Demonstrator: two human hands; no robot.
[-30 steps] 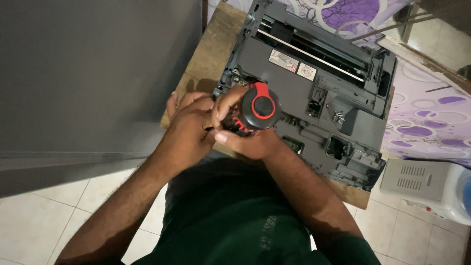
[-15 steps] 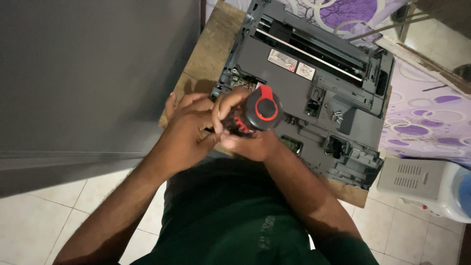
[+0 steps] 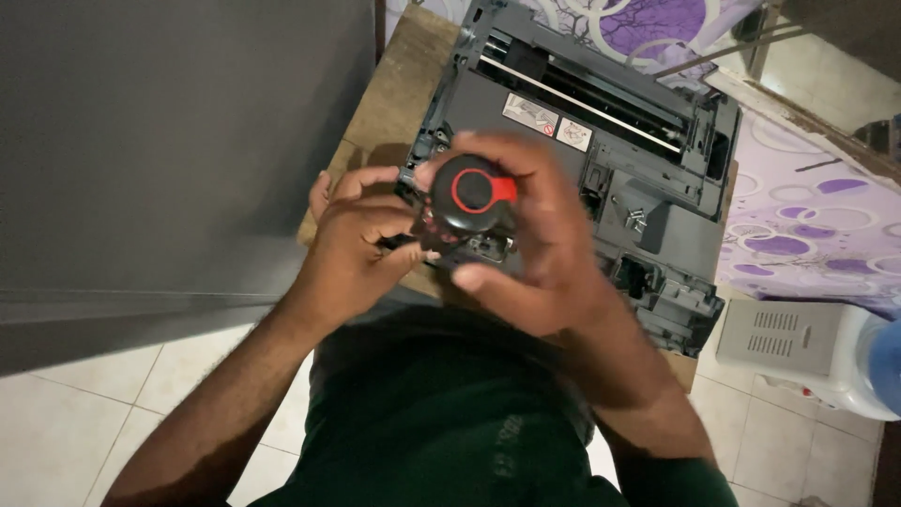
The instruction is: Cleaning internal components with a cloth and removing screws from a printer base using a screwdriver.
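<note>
A dark grey opened printer chassis (image 3: 601, 178) lies on a small wooden table (image 3: 394, 94). Over its near left corner stands a screwdriver with a black and red handle (image 3: 469, 195), seen end-on. My right hand (image 3: 535, 244) wraps around the handle from the right, fingers curled over its top. My left hand (image 3: 361, 235) is closed at the lower part of the screwdriver, fingertips pinched near the shaft by the chassis edge. The tip is hidden under my hands.
A large grey flat panel (image 3: 178, 141) fills the left. A purple patterned cloth (image 3: 798, 216) lies behind and to the right of the printer. A white box-like appliance (image 3: 798, 347) stands on the tiled floor (image 3: 56, 422) at right. Loose screws (image 3: 633, 221) rest on the chassis.
My right hand has shifted higher around the screwdriver handle, and the handle's red mark has turned. My left hand stays pinched at the shaft.
</note>
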